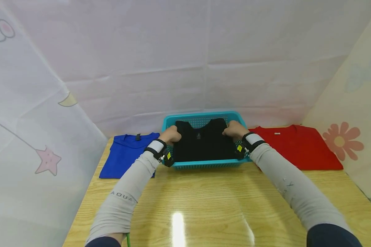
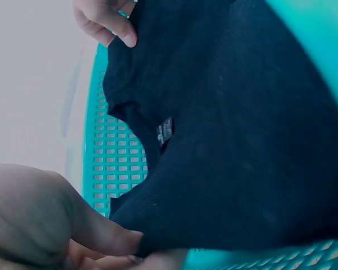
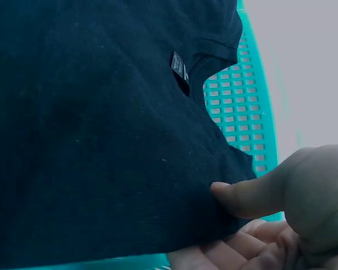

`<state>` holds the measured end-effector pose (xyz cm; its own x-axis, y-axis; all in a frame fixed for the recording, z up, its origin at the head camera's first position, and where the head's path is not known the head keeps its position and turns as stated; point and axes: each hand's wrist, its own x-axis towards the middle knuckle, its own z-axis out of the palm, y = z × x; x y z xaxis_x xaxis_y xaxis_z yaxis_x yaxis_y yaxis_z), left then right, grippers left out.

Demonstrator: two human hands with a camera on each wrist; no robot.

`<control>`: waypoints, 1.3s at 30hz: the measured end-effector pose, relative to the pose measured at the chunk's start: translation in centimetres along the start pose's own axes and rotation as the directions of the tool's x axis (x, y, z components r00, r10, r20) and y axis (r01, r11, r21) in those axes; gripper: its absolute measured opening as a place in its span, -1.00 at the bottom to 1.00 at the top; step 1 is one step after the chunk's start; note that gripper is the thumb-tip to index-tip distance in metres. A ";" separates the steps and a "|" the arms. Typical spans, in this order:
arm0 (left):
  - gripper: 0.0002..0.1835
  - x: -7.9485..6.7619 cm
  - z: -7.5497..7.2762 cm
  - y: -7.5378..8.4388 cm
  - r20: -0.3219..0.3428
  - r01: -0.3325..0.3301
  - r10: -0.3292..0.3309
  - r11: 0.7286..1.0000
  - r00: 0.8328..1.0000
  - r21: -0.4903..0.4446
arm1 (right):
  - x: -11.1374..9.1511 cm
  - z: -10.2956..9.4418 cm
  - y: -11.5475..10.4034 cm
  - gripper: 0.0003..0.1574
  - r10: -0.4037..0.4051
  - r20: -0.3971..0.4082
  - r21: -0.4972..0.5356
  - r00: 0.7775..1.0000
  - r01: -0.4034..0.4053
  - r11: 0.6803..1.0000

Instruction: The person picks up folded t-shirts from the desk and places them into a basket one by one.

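A folded black T-shirt (image 1: 204,145) with a small neck label lies spread within the turquoise plastic basket (image 1: 204,164), its neckline toward the wall. My left hand (image 1: 171,134) pinches the shirt's left edge near the shoulder. On the opposite side my right hand (image 1: 235,130) grips the other shoulder edge. In the right wrist view, the thumb (image 3: 242,197) presses on top of the cloth with the fingers beneath it. The left wrist view shows both hands on the black fabric (image 2: 225,140), with the basket's mesh visible through the neckline.
A folded blue T-shirt (image 1: 120,157) lies on the wooden table (image 1: 204,202) left of the basket. To the right is a folded red T-shirt (image 1: 300,147), partly behind my right forearm. A white sheet-covered wall (image 1: 185,68) stands close behind the basket.
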<state>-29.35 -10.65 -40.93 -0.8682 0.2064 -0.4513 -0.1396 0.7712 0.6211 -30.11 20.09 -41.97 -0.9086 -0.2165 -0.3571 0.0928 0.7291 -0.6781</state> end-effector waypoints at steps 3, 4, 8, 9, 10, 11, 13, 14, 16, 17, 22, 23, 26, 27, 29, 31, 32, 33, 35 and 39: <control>-0.30 0.1 0.2 0.2 0.029 0.017 -0.018 1.000 0.999 0.026 | 0.0 0.2 0.1 -0.53 0.010 0.022 -0.054 1.000 -0.009 0.999; -0.29 0.1 0.3 0.2 0.043 0.027 -0.028 0.999 0.999 0.023 | 0.0 0.3 0.1 -0.50 0.011 0.029 -0.064 1.000 -0.009 0.998; -0.25 0.0 0.4 0.2 0.108 0.092 -0.081 0.991 0.991 -0.096 | -0.1 0.3 0.3 -0.49 -0.005 0.047 -0.094 0.999 0.009 0.996; -0.24 0.0 0.4 0.2 0.127 0.109 -0.092 0.985 0.988 -0.136 | 0.0 0.3 0.3 -0.49 -0.003 0.048 -0.095 0.999 0.008 0.995; -0.22 0.0 0.3 0.2 0.144 0.127 -0.102 0.976 0.984 -0.180 | 0.0 0.3 0.4 -0.50 0.001 0.048 -0.095 0.999 0.003 0.996; -0.21 -0.1 0.3 0.1 0.156 0.141 -0.109 0.966 0.982 -0.214 | 0.0 0.3 0.4 -0.51 0.005 0.049 -0.095 0.999 0.000 0.995; -0.19 -0.1 0.3 0.1 0.173 0.159 -0.117 0.955 0.978 -0.250 | 0.1 0.2 0.5 -0.63 0.018 0.059 -0.094 0.998 -0.013 0.995; -0.18 -0.1 0.3 0.2 0.177 0.165 -0.121 0.950 0.977 -0.264 | 0.1 0.2 0.5 -0.69 0.024 0.069 -0.104 0.997 -0.017 0.994; -0.17 0.0 0.2 0.3 0.182 0.175 -0.126 0.943 0.975 -0.282 | 0.0 0.1 0.4 -0.59 0.045 0.102 -0.130 0.994 -0.032 0.991; -0.15 0.0 0.2 0.4 0.184 0.178 -0.128 0.941 0.975 -0.288 | -0.1 0.0 0.4 -0.42 0.058 0.130 -0.134 0.990 -0.041 0.990; -0.11 -0.1 0.3 0.9 0.185 0.176 -0.130 0.950 0.974 -0.258 | -0.8 -0.2 0.1 -0.14 0.116 0.248 -0.182 0.962 -0.071 0.981; -0.10 -0.1 0.2 0.9 0.185 0.176 -0.132 0.953 0.974 -0.248 | -1.0 -0.2 -0.1 -0.13 0.121 0.270 -0.166 0.955 -0.077 0.983; -0.12 -0.3 0.0 1.0 0.183 0.166 -0.127 0.962 0.975 -0.217 | -1.4 -0.1 -0.5 -0.12 0.122 0.297 -0.142 0.947 -0.082 0.986; -0.13 -0.4 -0.1 1.0 0.182 0.164 -0.125 0.963 0.975 -0.216 | -1.5 -0.2 -0.7 -0.12 0.116 0.299 -0.148 0.947 -0.074 0.986; -0.15 -0.6 -0.5 0.9 0.175 0.147 -0.111 0.967 0.978 -0.208 | -1.5 -0.3 -1.2 -0.11 0.105 0.289 -0.181 0.952 -0.053 0.982; -0.17 -0.9 -1.0 0.8 0.173 0.126 -0.090 0.970 0.981 -0.208 | -1.5 -0.5 -1.8 -0.13 0.094 0.269 -0.239 0.959 -0.028 0.971; -0.18 -1.1 -1.2 0.8 0.167 0.110 -0.077 0.973 0.983 -0.204 | -1.5 -0.7 -2.2 -0.15 0.087 0.259 -0.276 0.962 -0.013 0.961; -0.18 -1.3 -1.3 0.9 0.161 0.093 -0.062 0.976 0.985 -0.195 | -1.6 -0.8 -2.6 -0.17 0.088 0.258 -0.291 0.962 -0.009 0.957; -0.18 -2.0 -1.7 1.0 0.145 0.054 -0.030 0.984 0.989 -0.171 | -1.7 -1.1 -3.3 -0.21 0.077 0.254 -0.346 0.964 0.016 0.938; -0.25 -3.2 -2.1 1.0 0.070 -0.047 0.053 0.995 0.996 -0.085 | -2.5 -1.8 -5.1 -0.24 0.058 0.241 -0.411 0.969 0.047 0.910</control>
<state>-27.67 -11.76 -37.51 -0.8389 0.2887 -0.4615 -0.1386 0.7065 0.6940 -29.04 18.06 -36.48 -0.7769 -0.3236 -0.5401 -0.1258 0.9203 -0.3704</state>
